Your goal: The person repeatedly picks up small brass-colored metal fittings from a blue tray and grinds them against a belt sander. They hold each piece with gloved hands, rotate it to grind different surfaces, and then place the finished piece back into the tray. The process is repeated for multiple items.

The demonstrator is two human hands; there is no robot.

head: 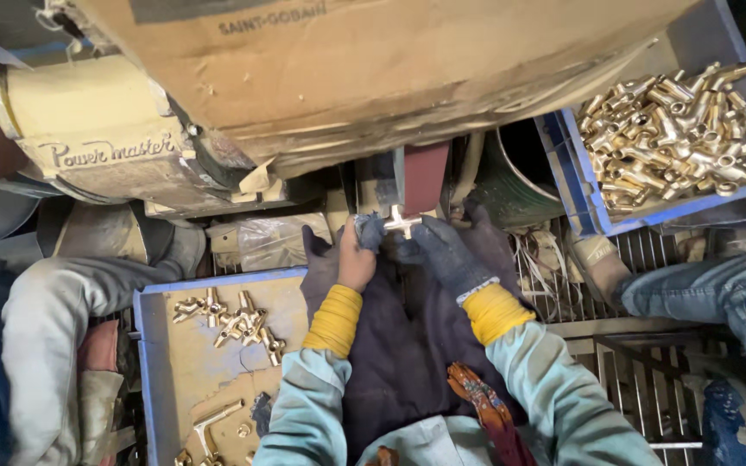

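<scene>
I hold a small metal cross piece with both of my hands. My left hand pinches its left arm, and my right hand pinches its right arm. Both hands are closed on it. My right hand wears a dark glove. My left hand has dark cloth around the fingers. I wear yellow cuffs and pale blue sleeves.

The cross piece sits right at the bottom end of a dark red sanding belt. I cannot tell if it touches the belt. A dark cloth lies over my lap, under my hands.

By my left arm is a blue tray. A few brass pieces lie near its top edge, and a longer brass piece lies near its bottom edge.

Up past my right hand is a blue crate. It is piled with many shiny brass fittings. A big brown cardboard box hangs over the belt. A cream machine body is at the top left.
</scene>
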